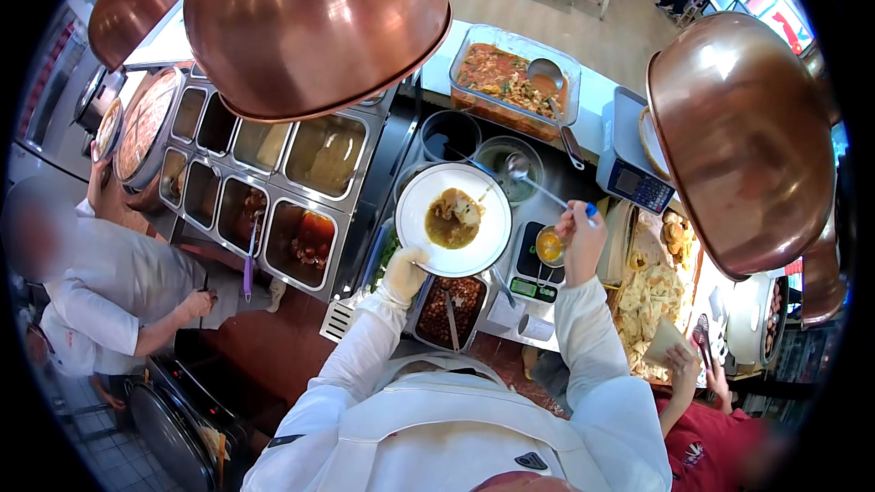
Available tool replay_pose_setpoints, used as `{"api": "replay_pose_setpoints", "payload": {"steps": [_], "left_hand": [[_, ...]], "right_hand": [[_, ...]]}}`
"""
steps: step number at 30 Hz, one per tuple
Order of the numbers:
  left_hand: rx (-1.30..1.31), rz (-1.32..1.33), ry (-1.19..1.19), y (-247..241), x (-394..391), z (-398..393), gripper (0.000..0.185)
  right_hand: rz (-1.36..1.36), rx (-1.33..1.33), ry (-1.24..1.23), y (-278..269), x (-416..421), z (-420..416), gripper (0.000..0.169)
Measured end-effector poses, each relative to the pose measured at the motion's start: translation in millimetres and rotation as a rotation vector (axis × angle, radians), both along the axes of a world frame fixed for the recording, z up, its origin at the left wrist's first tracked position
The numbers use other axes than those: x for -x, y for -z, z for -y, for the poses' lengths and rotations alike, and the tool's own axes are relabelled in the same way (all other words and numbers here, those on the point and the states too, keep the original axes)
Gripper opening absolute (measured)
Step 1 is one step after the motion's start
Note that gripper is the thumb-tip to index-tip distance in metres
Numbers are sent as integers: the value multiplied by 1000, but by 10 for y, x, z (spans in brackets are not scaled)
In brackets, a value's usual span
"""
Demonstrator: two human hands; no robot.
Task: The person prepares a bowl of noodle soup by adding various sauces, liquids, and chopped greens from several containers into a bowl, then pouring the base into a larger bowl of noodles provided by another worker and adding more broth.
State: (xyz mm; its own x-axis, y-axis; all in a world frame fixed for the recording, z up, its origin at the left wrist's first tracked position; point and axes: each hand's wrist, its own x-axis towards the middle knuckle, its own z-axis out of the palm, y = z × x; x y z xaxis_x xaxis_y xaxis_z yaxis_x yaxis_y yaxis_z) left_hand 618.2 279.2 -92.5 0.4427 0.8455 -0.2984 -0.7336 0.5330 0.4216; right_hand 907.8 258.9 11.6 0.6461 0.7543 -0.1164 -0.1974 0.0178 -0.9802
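My left hand (405, 275), in a pale glove, grips the near left rim of a white plate (418, 251) with a thin dark edge line. Brown-green sauce with pale pieces (454, 219) lies in the middle of the plate. Bare, my right hand (581, 236) is closed on the blue-tipped handle of a metal ladle (540, 188). The ladle's bowl is over or in a round tub of cloudy liquid (523, 154); which one I cannot tell. Just left of my right hand, a small metal bowl with yellow-orange contents (549, 247) stands on a digital scale (532, 288).
Copper lamp shades (321, 20) hang above the counter. Steel food wells (327, 150) lie left, a glass tray of red stew (513, 68) ahead, a pan of beans or nuts (444, 311) near me. A white-clad person (130, 287) stands left; a red-sleeved person holds tongs (702, 338) right.
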Motion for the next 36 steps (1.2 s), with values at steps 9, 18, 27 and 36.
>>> {"api": "replay_pose_setpoints", "payload": {"steps": [9, 18, 27, 36], "left_hand": [[156, -103, -26, -299, 711, 689, 62], [161, -136, -76, -299, 1250, 1226, 69], [161, -119, -68, -248, 1671, 1360, 68], [186, -122, -51, -131, 1893, 1339, 62]], "right_hand": [[281, 262, -137, 1273, -307, -810, 16], [1458, 98, -46, 503, 621, -490, 24], [1305, 595, -595, 1136, 1287, -634, 23], [1457, 505, -575, 979, 1570, -541, 14]]}}
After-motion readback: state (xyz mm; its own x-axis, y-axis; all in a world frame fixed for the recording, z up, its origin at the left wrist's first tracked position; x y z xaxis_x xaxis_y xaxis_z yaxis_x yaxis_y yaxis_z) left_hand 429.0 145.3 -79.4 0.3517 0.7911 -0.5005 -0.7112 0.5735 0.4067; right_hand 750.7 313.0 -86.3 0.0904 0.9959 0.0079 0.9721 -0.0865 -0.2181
